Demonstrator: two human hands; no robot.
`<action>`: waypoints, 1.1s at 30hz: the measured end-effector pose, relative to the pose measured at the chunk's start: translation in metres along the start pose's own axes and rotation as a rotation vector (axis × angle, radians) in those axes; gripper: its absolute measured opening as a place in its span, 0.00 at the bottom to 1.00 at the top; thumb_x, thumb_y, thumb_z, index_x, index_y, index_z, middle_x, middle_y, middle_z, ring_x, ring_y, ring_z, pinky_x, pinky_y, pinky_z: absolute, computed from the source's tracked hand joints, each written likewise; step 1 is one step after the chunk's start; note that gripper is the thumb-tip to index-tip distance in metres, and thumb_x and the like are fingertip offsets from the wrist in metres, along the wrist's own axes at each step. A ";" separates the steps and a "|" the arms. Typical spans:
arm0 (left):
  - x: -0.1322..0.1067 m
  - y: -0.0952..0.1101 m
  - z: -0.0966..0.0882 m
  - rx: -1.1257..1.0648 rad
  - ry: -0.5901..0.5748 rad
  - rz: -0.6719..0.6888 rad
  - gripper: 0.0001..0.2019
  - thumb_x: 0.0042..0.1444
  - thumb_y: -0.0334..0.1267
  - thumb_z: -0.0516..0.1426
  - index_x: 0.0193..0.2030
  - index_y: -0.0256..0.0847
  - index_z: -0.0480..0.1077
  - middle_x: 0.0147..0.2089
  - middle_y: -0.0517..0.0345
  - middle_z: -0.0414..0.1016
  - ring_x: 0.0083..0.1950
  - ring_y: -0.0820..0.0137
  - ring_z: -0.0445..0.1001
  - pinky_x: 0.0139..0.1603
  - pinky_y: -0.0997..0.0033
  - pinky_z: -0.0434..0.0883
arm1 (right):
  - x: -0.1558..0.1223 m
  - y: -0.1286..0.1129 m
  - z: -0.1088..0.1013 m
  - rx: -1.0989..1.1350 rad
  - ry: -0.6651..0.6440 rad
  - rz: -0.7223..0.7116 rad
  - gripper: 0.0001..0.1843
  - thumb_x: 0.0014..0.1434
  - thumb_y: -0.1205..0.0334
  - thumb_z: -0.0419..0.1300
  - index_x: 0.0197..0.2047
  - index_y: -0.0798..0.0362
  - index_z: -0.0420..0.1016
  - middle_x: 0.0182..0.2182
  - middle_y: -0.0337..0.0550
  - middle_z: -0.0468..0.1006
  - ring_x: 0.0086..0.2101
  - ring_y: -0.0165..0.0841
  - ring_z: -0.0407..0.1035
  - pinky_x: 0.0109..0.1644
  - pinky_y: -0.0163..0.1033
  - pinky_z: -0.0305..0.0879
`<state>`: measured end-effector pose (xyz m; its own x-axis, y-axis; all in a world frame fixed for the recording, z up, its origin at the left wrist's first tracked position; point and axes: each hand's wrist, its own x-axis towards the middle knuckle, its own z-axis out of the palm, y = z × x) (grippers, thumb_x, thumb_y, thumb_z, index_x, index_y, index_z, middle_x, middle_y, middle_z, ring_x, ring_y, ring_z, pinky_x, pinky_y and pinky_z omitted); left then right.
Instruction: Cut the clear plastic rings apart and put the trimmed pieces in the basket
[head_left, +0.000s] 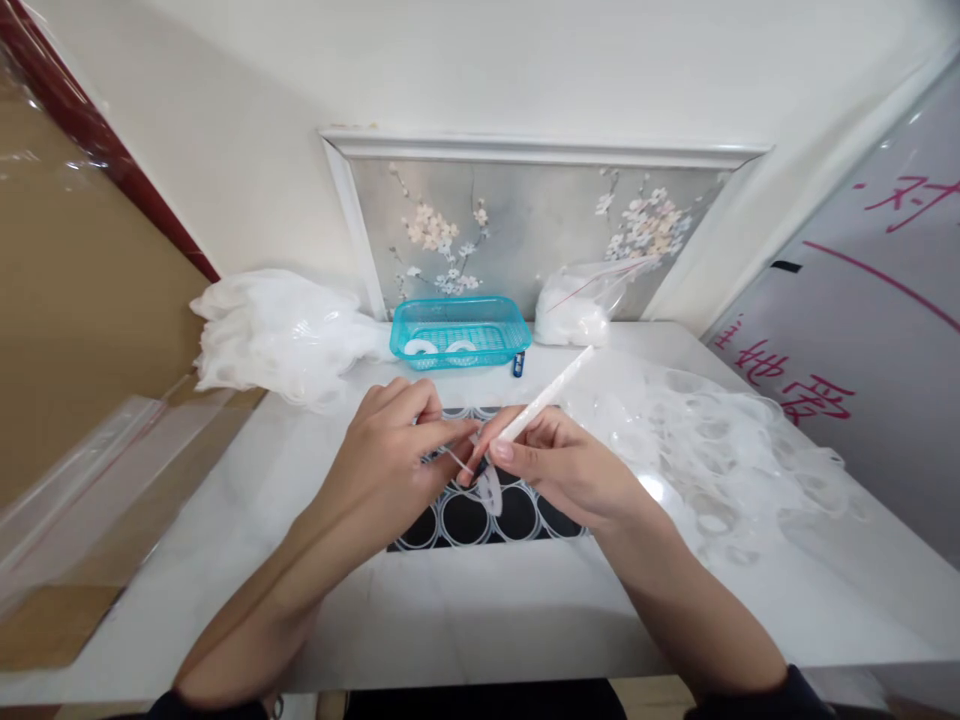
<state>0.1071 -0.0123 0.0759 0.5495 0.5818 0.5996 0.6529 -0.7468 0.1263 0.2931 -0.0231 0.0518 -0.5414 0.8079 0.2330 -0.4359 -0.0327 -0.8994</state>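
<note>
Teal basket (480, 358) holds two white rings (420, 347); right hand (570, 465) clasps a stick (551, 393), left hand (390, 450) pinches film (489, 490).

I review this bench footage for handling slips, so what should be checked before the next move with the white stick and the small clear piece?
1. Right hand grips the white stick between thumb and fingers: ok.
2. Left hand pinches the small clear piece: ok.
3. Stick's tip sits on the piece: cannot tell, fingers hide it.
4. Black ring-patterned sheet lies flat on the white table under both hands: ok.
5. Blue basket stands behind the hands, two white rings inside: ok.
6. Pile of clear plastic sheets lies apart from the right hand: cannot tell, its edges are see-through.
</note>
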 end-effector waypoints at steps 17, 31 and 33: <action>0.011 -0.024 0.008 -0.601 -0.373 -0.364 0.09 0.59 0.42 0.56 0.31 0.40 0.71 0.29 0.62 0.69 0.31 0.74 0.66 0.32 0.72 0.65 | -0.012 0.000 -0.003 -0.255 -0.144 -0.071 0.04 0.57 0.62 0.65 0.37 0.47 0.81 0.28 0.37 0.76 0.31 0.29 0.67 0.35 0.37 0.65; 0.009 -0.019 0.008 -0.346 0.063 -0.364 0.03 0.56 0.36 0.60 0.31 0.43 0.75 0.30 0.63 0.68 0.32 0.75 0.64 0.31 0.75 0.63 | -0.019 -0.006 0.015 -0.956 -0.068 -0.159 0.02 0.58 0.62 0.65 0.34 0.48 0.80 0.32 0.40 0.74 0.39 0.35 0.64 0.55 0.50 0.58; 0.010 -0.018 0.006 -0.298 0.169 -0.325 0.03 0.55 0.35 0.62 0.31 0.44 0.76 0.28 0.64 0.66 0.30 0.76 0.63 0.31 0.75 0.63 | -0.019 -0.007 0.015 -0.952 -0.105 -0.123 0.02 0.58 0.62 0.65 0.35 0.47 0.80 0.33 0.40 0.75 0.40 0.35 0.66 0.56 0.50 0.57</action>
<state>0.1039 0.0092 0.0744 0.2330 0.7586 0.6085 0.5851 -0.6091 0.5353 0.2958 -0.0467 0.0589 -0.6123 0.7156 0.3362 0.2469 0.5770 -0.7785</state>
